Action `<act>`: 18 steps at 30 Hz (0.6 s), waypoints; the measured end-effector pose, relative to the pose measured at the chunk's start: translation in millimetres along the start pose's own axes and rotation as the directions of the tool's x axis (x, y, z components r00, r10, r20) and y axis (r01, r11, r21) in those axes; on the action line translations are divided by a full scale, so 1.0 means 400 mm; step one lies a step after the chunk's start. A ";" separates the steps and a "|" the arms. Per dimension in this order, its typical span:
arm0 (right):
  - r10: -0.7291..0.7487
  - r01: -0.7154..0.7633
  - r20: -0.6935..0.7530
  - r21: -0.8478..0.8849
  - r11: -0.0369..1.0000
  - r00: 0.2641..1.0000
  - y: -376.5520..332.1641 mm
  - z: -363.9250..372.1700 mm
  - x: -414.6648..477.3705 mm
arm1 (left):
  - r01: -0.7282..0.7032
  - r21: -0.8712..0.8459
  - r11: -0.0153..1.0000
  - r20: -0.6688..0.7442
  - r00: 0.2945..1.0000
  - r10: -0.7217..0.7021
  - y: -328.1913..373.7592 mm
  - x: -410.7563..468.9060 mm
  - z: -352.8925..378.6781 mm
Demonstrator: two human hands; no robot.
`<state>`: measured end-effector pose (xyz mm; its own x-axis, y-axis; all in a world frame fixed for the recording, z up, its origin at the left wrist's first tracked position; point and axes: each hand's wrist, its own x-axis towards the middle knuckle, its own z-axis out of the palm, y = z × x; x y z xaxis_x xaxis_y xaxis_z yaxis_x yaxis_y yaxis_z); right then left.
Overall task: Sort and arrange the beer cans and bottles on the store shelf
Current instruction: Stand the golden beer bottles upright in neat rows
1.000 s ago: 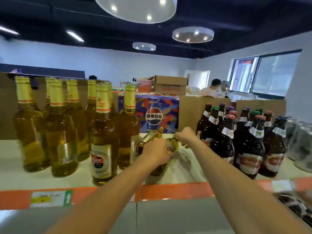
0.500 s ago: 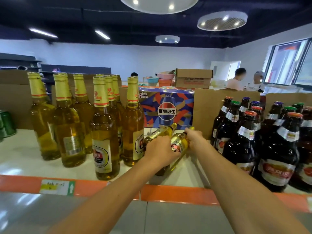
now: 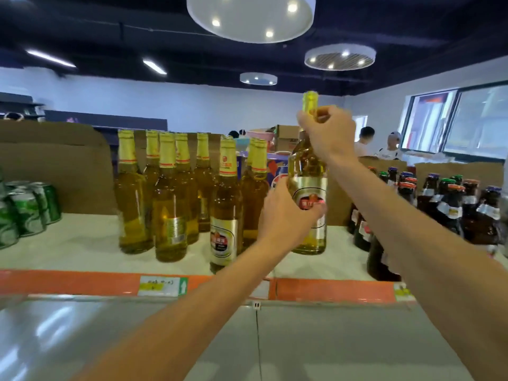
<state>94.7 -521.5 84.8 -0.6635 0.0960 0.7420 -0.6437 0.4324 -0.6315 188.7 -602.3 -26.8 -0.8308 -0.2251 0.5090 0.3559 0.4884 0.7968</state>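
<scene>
While the left hand grips the body and the right hand pinches the neck of 1 tall golden glass bottle, upright beside matching shelved bottles, sorting seems nearly done.

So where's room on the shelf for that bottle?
Bare shelf lies between the green cans and the golden bottles, and a narrower gap between the held bottle and the dark bottles. The golden cluster is crowded.
</scene>
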 end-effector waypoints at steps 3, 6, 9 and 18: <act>-0.150 0.151 -0.024 0.032 0.988 0.988 -0.215 -0.015 -0.018 | -0.133 0.017 0.991 -0.047 0.990 0.134 0.061 -0.044 -0.186; -0.230 0.228 -0.008 0.168 0.959 0.973 -0.413 0.023 -0.071 | -0.182 0.055 0.982 -0.102 0.977 0.187 0.085 -0.078 -0.374; -0.289 0.277 0.035 0.200 0.940 0.957 -0.541 0.132 -0.118 | -0.174 0.082 0.981 -0.172 0.967 0.186 0.057 -0.106 -0.529; -0.149 0.070 0.285 0.271 0.960 0.947 -0.623 0.521 -0.284 | 0.109 0.178 0.978 -0.323 0.945 -0.046 -0.245 -0.101 -0.796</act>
<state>251.0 -827.1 110.9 -0.6409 -0.2289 0.7327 -0.7676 0.1792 -0.6154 323.4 -909.5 -21.8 -0.6632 -0.5079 0.5498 0.1813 0.6036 0.7764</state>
